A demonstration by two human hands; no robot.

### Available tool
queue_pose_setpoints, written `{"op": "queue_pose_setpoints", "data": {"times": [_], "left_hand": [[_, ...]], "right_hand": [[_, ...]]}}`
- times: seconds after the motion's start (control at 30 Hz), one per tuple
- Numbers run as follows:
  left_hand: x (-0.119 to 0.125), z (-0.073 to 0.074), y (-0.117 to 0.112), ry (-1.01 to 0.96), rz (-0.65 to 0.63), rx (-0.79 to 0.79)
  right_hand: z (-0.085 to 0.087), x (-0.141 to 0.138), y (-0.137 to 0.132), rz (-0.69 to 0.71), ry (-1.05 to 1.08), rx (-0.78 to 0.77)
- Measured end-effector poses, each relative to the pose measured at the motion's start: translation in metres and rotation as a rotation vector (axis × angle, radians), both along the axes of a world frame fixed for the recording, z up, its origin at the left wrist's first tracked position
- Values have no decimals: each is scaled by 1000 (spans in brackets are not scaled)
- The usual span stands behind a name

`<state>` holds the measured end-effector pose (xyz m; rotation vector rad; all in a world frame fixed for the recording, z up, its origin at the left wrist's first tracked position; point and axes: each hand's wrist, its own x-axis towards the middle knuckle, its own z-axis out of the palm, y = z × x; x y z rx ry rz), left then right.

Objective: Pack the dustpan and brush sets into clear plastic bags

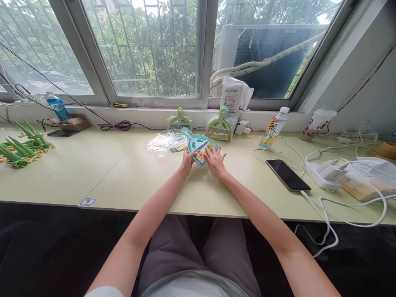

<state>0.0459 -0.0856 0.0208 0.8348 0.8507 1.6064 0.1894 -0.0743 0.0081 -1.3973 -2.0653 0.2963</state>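
Note:
A teal mini dustpan set (198, 144) with bristles and a colourful label is tilted above the table in front of me. My left hand (187, 162) grips its lower left edge, thumb on the front. Spread and flat, the fingers of my right hand (215, 161) touch the label at its lower right. Just behind lies crumpled clear plastic wrap (159, 144), beside another label partly hidden by the dustpan. Two green dustpan sets in clear wrap, a smaller-looking one (179, 120) and a larger-looking one (220, 127), stand against the sill.
Green plastic parts (23, 146) lie at the far left, near a blue bottle (58, 108) in a carton. On the right are a drink bottle (274, 128), a plugged-in phone (287, 175), a power strip (323, 176) with loose white cables, and a cup (317, 125).

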Motion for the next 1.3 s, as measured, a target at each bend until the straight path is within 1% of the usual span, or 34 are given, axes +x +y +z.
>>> {"op": "queue_pose_setpoints", "data": {"times": [0.1, 0.17, 0.37, 0.6, 0.83, 0.97, 1.13, 1.23, 1.3], "left_hand": [[-1, -1, 1, -18, -21, 15], [-2, -3, 1, -11, -33, 26], [0, -3, 1, 14, -68, 37], [3, -4, 0, 35, -131, 47], [5, -4, -1, 72, -144, 52], [3, -6, 0, 94, -117, 54], [1, -6, 2, 59, -79, 61], [1, -4, 2, 45, -75, 57], [0, -3, 2, 31, -76, 60]], "right_hand": [[2, 3, 0, 3, -25, 89], [2, 4, 1, -5, -22, 106], [-3, 2, 4, -52, 101, -52], [-4, 0, 6, -142, 231, -83], [-1, 1, 5, -130, 253, -133], [1, 2, 4, -138, 218, -119], [2, 2, 3, -136, 211, -82], [1, 4, 5, -156, 269, -15], [0, 7, 7, -220, 349, 40]]}}
